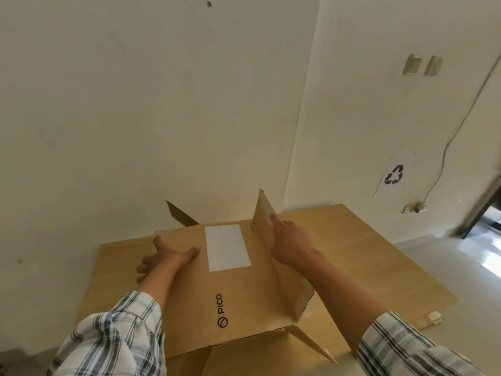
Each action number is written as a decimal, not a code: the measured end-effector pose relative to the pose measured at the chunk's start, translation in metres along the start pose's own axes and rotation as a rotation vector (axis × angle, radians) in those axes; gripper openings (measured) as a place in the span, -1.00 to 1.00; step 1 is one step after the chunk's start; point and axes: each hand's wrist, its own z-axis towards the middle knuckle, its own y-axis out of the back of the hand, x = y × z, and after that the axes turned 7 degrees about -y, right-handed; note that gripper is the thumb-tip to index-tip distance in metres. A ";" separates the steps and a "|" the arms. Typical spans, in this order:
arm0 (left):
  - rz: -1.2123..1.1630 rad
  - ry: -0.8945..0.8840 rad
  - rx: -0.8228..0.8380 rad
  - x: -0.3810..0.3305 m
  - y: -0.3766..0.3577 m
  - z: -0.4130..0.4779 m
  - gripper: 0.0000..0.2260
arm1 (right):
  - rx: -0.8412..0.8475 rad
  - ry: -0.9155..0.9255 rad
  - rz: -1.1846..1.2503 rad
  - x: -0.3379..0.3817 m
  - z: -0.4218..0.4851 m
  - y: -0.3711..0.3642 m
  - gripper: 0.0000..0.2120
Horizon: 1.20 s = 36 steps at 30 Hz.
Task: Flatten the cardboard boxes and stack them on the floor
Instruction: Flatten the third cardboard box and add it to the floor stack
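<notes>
Cream wall (pixel 135 104) behind; hands (pixel 165 260) grip box (pixel 244 294)

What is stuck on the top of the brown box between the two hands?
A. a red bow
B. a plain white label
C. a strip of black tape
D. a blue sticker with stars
B. A blank white label sits on the top panel of the cardboard box, between the left hand gripping the box's left edge and the right hand pressing against the raised flap.
</notes>
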 end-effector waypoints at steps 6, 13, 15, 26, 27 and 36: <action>0.025 0.024 -0.040 0.011 -0.051 -0.052 0.07 | 0.053 -0.055 -0.073 -0.058 -0.004 -0.058 -0.38; 0.046 0.056 -0.077 0.041 -0.094 -0.071 0.00 | 0.142 -0.067 -0.175 -0.065 -0.006 -0.141 -0.36; 0.064 0.061 -0.103 0.052 -0.104 -0.069 0.00 | 0.112 -0.080 -0.191 -0.064 -0.006 -0.169 -0.38; 0.223 0.045 -0.209 0.093 -0.133 -0.039 0.01 | 0.339 0.055 -0.062 -0.034 0.003 -0.261 -0.31; 0.239 0.053 -0.213 0.097 -0.135 -0.038 0.01 | 0.357 0.053 -0.053 -0.031 0.004 -0.265 -0.31; 0.472 -0.060 -0.098 0.124 -0.160 -0.022 -0.08 | 0.470 0.016 -0.121 -0.008 0.021 -0.287 -0.28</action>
